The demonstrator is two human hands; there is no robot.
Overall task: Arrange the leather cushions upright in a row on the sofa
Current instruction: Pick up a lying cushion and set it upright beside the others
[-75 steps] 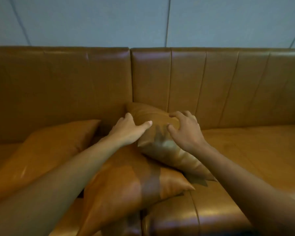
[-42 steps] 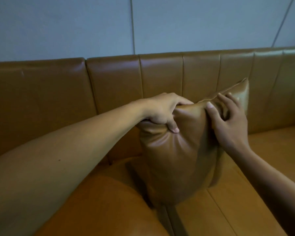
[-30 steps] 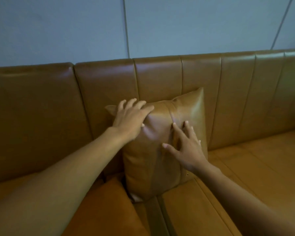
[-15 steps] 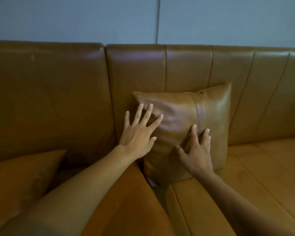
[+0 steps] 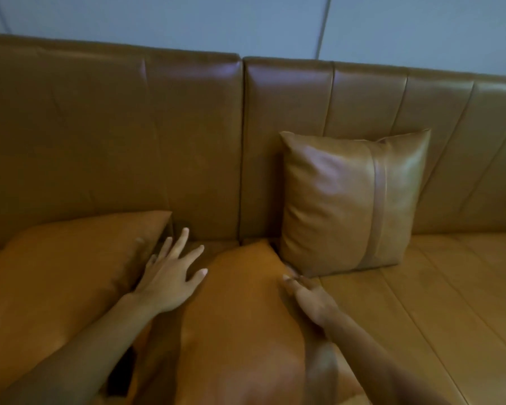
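Observation:
One tan leather cushion (image 5: 348, 200) stands upright against the sofa backrest (image 5: 158, 135), right of the backrest seam. A second cushion (image 5: 240, 317) lies flat on the seat in front of me, its far corner touching the upright one. A third cushion (image 5: 59, 282) lies flat at the left. My left hand (image 5: 170, 276) hovers with fingers spread over the gap between the two flat cushions. My right hand (image 5: 310, 296) is open, fingers resting at the right edge of the middle cushion. Neither hand holds anything.
The sofa seat (image 5: 435, 302) stretches to the right of the upright cushion. A grey panelled wall (image 5: 187, 21) rises behind the backrest.
Both hands have left the upright cushion and dropped toward the flat middle cushion. The view has shifted left and down, bringing the two flat cushions into sight.

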